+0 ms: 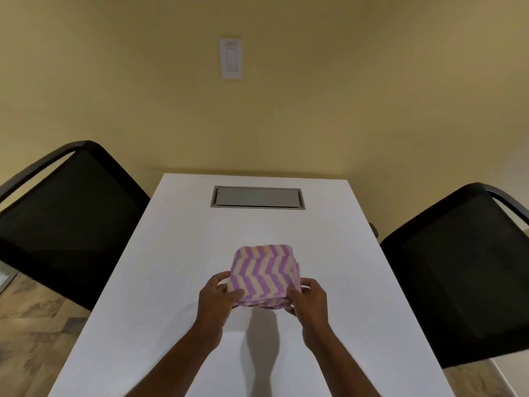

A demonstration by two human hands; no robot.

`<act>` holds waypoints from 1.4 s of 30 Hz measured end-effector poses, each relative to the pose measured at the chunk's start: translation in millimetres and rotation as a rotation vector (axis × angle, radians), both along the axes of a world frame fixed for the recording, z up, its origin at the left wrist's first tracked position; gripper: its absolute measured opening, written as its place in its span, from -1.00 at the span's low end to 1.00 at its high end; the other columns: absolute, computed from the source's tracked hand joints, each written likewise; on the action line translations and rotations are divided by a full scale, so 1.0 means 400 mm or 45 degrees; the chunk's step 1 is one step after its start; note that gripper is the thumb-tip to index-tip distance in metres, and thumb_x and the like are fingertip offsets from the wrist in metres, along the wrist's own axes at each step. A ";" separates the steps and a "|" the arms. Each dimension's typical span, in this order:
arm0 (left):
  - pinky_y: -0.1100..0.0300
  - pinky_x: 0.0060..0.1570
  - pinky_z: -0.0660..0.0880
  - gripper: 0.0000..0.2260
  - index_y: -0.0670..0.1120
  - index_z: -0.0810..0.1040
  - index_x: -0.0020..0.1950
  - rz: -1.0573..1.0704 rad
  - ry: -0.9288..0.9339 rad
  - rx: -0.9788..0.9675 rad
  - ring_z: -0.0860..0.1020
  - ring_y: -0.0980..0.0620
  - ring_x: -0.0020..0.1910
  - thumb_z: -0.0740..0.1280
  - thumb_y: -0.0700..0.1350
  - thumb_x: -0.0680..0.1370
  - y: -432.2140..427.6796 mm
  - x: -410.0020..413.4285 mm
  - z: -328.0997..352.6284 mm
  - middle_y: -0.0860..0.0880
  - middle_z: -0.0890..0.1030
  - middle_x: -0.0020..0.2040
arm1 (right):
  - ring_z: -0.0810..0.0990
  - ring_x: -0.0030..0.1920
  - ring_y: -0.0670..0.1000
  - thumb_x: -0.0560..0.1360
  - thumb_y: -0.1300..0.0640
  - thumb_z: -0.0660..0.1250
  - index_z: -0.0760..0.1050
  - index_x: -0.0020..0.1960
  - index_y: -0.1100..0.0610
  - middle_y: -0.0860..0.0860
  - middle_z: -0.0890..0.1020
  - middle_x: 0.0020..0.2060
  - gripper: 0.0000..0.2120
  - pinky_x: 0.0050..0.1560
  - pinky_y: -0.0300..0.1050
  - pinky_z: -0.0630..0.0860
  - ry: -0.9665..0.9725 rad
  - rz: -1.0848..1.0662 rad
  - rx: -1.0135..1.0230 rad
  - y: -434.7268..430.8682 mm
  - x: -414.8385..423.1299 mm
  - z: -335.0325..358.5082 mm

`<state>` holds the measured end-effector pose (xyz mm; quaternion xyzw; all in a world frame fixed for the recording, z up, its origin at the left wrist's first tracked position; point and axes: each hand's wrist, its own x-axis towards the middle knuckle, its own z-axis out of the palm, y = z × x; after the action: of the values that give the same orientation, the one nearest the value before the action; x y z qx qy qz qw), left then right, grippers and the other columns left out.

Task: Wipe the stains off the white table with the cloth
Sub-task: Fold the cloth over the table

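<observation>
A folded cloth (264, 272) with purple and cream zigzag stripes is held in both hands over the middle of the white table (160, 282). My left hand (216, 296) grips its near left corner. My right hand (309, 299) grips its near right corner. The cloth's near edge is lifted a little off the tabletop, and its shadow falls on the table beneath. I can make out no stains on the white surface in this view.
A grey cable hatch (257, 197) is set into the table's far end. Black mesh chairs stand at the left (68, 222) and right (458, 270) sides. A yellow wall with a white switch plate (231, 58) lies beyond.
</observation>
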<state>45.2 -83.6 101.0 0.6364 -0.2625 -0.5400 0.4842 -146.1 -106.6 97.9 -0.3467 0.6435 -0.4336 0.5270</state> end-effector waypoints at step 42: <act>-0.07 0.62 0.04 -0.50 0.04 0.15 0.63 -0.721 -1.683 -0.158 0.06 -0.10 0.67 0.09 0.11 0.70 -0.409 -0.046 -0.407 -0.02 0.16 0.67 | 0.26 0.54 0.21 0.65 0.06 0.19 0.43 0.41 0.08 0.12 0.33 0.55 -0.65 0.46 0.20 0.24 1.531 0.502 -0.293 -0.417 0.014 -0.385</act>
<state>26.8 -247.2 -62.0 0.7090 -0.6856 -0.1309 0.1009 -140.5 -273.4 -56.0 -0.6954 0.7001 -0.1246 0.1034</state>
